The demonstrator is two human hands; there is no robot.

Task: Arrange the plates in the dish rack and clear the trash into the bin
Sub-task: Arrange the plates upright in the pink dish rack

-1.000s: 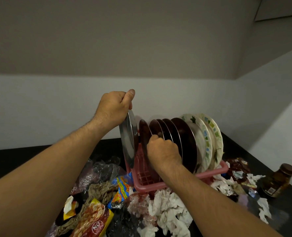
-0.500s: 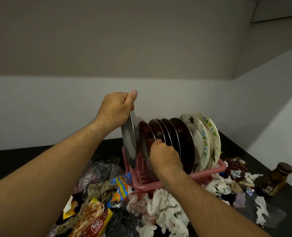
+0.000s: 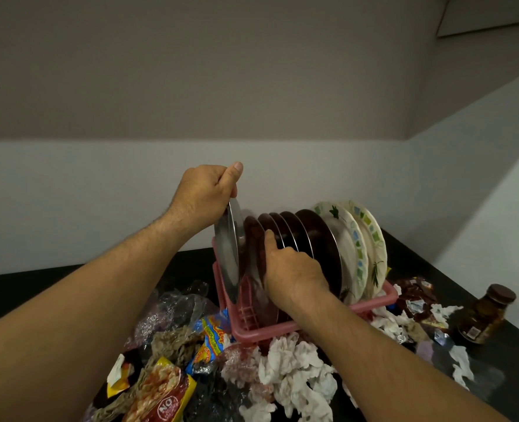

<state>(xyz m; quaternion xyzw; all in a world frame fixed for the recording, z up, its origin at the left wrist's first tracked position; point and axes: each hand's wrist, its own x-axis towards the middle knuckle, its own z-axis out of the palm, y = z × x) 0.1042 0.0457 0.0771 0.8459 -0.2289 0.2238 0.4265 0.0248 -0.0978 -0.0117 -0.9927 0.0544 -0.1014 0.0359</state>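
On the black counter [image 3: 24, 293], against the corner of the pale wall, stands a pink dish rack [image 3: 389, 295] with plates set upright on edge. The left hand [image 3: 203, 193] pinches the top rim of a steel plate [image 3: 229, 254] between thumb and curled fingers. It holds the plate upright at the rack's left end, with the lower edge down at the rack's left wall. The right hand [image 3: 291, 272] reaches in from the front, its fingers curled around the edge of the first dark plate [image 3: 253, 239], just beside the steel one. Behind it four more dark plates [image 3: 316, 239] lean in a row. Two patterned plates [image 3: 361, 239] with green and blue marks close the right end. Trash is heaped in front of the rack: crumpled tissues [image 3: 294, 370], a red and yellow snack wrapper [image 3: 161, 394], a blue and yellow wrapper [image 3: 211, 339] and a clear plastic bag [image 3: 173, 309]. More scraps lie to the rack's right, near a brown jar [image 3: 483, 315] with a dark lid.
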